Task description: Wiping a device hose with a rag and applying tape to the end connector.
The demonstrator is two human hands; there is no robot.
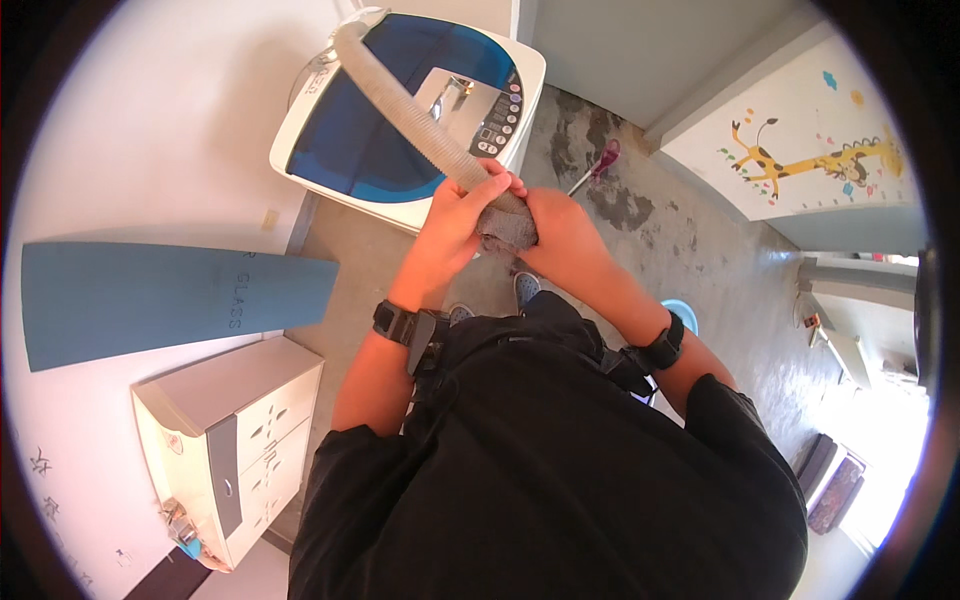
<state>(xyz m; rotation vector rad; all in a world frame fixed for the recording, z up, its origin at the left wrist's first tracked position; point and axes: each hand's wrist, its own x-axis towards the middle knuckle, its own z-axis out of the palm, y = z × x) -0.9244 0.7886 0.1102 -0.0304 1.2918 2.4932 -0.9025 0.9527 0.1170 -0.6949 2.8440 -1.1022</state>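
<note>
A ribbed beige hose point(405, 112) slants across the top of the washing machine point(350, 130), which has a dark blue lid and a button panel. My left hand point(455, 222) is closed around the hose near its lower end, thumb on top. Just below, a grey cloth point(508, 226) is bunched against that end. My right hand point(556, 226) is closed on the cloth from the right side, its fingertips mostly hidden. Both hands meet in front of the machine's near edge, above the floor. The very end of the hose is covered by the cloth.
A white cabinet point(240, 440) stands at the left, beneath a long blue board point(170, 300). A purple-headed long-handled tool point(608, 155) lies on the stained concrete floor point(690, 240). Part of a light-blue basin point(682, 314) shows beyond my right forearm.
</note>
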